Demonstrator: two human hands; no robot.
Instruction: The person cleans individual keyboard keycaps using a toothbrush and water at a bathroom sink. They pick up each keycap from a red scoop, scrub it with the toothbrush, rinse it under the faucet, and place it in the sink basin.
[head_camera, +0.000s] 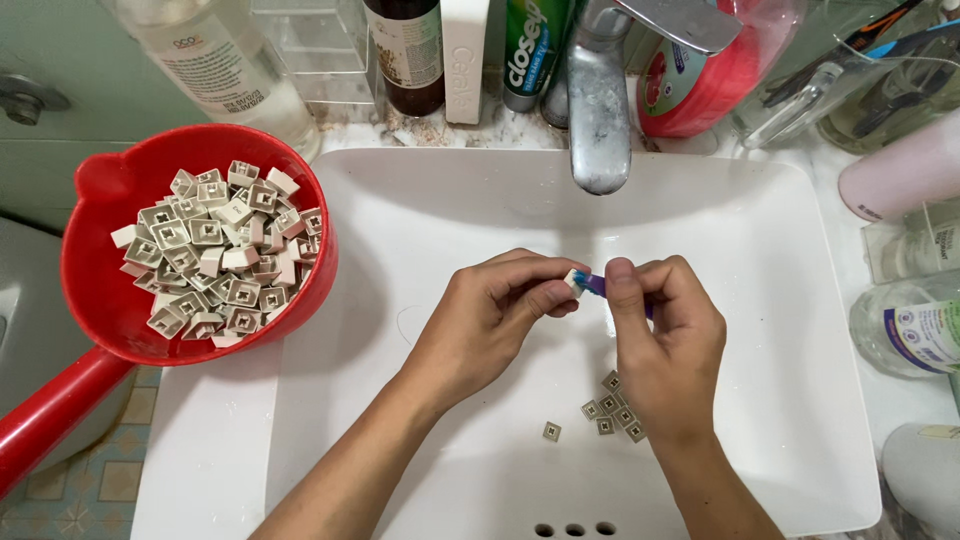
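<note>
From the head camera we look down into a white rectangular ceramic sink basin (780, 250), and we place everything else against it. Over the middle of the basin our left hand (495, 310) pinches a small white plastic keycap (574, 281) between thumb and fingertips. Our right hand (665, 335) is closed around a purple-handled brush (594, 285), whose tip touches the keycap; most of the brush is hidden in the hand, so we cannot tell its shape. Both hands hang above the basin floor, just below the chrome metal tap (598, 110) that rises at the basin's back edge.

On the basin floor, under our right wrist, lies a small cluster of loose grey-white keycaps (612, 408), hollow sides up, with a single keycap (551, 431) a little apart on its left. Three drain holes (574, 529) sit at the near wall.

On the basin's left rim rests a red plastic scoop bowl with a long handle (95, 300), heaped with many beige and white keycaps (215, 255). Behind the basin stand bottles and tubes (410, 50); more bottles (910, 325) line its right side.
</note>
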